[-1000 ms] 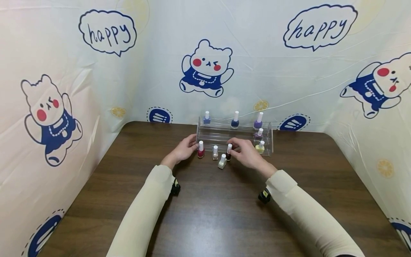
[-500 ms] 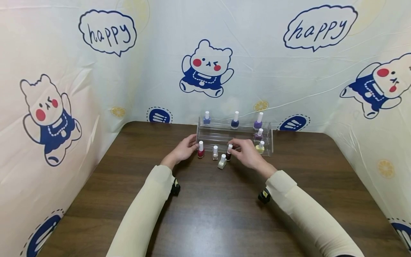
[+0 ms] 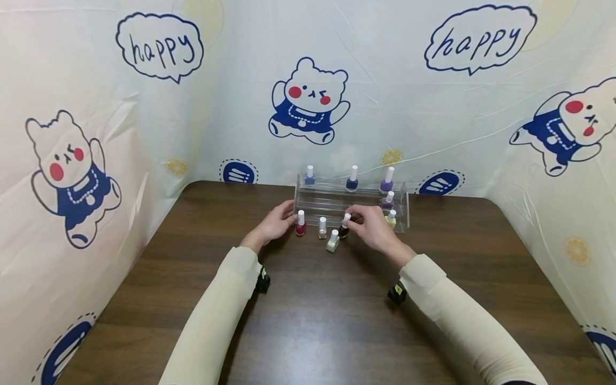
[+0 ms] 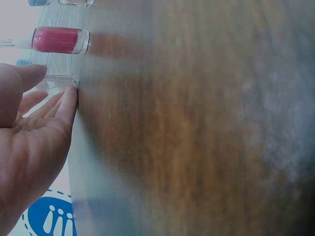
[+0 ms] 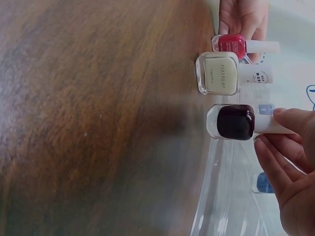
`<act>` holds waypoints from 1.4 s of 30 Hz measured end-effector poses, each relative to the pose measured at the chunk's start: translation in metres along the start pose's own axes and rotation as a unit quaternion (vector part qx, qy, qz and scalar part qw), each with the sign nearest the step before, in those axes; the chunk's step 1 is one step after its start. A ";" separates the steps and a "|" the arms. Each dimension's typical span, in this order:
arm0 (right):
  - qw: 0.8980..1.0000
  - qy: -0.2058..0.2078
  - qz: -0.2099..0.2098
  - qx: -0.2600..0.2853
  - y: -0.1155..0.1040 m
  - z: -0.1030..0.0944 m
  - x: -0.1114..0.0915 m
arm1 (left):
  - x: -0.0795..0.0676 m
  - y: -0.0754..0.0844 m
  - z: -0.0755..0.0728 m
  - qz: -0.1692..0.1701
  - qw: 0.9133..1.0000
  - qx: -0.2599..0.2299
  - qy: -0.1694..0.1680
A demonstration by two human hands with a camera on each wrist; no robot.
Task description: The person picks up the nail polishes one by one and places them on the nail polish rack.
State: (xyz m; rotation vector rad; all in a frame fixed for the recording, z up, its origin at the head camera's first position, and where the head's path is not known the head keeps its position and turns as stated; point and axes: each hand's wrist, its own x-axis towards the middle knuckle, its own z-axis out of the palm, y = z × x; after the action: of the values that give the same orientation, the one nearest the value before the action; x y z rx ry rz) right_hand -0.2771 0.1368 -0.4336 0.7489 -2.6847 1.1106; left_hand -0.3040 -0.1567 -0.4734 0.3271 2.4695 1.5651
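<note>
My right hand (image 3: 372,227) pinches the white cap of a dark, nearly black nail polish bottle (image 5: 236,122) between thumb and fingers. That bottle leans slightly at the front of a clear acrylic rack (image 3: 317,204). Straight fingers of my left hand (image 4: 37,132) touch the rack's left end, the thumb held apart from them. A red nail polish bottle (image 3: 300,226) stands just beside the left thumb. Between the hands are a glittery clear bottle (image 3: 322,231) and a pale cream bottle (image 5: 220,73), which partly hides the red one in the right wrist view.
On the top tier sit a light blue bottle (image 3: 309,178), a navy bottle (image 3: 352,183) and a purple bottle (image 3: 386,184). Lower at the right are a dusky purple bottle (image 3: 387,203) and a yellow bottle (image 3: 391,220), partly behind my right hand. A printed curtain (image 3: 231,107) surrounds the brown table (image 3: 308,321).
My right hand has shifted slightly to the right with the dark bottle, which now tilts more. The left hand and the other bottles stay where they were.
</note>
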 end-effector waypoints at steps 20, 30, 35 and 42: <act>1.000 -0.018 0.015 -0.014 -0.003 -0.007 0.001 | -0.001 0.003 -0.002 0.005 1.000 -0.015 -0.008; 1.000 -0.014 0.015 0.003 -0.015 -0.017 0.005 | 0.001 -0.001 -0.002 0.002 1.000 -0.003 -0.002; 1.000 -0.003 0.006 -0.003 -0.018 -0.024 0.011 | 0.001 -0.002 -0.002 -0.001 1.000 -0.001 -0.004; 0.999 0.020 0.003 -0.028 -0.019 -0.033 0.025 | 0.002 -0.002 -0.002 -0.001 1.000 -0.002 -0.004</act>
State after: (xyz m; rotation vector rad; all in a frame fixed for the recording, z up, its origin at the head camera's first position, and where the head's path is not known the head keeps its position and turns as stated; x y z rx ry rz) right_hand -0.2911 0.1390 -0.3905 0.7029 -2.6737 1.0348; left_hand -0.3062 -0.1587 -0.4740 0.3301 2.4591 1.5659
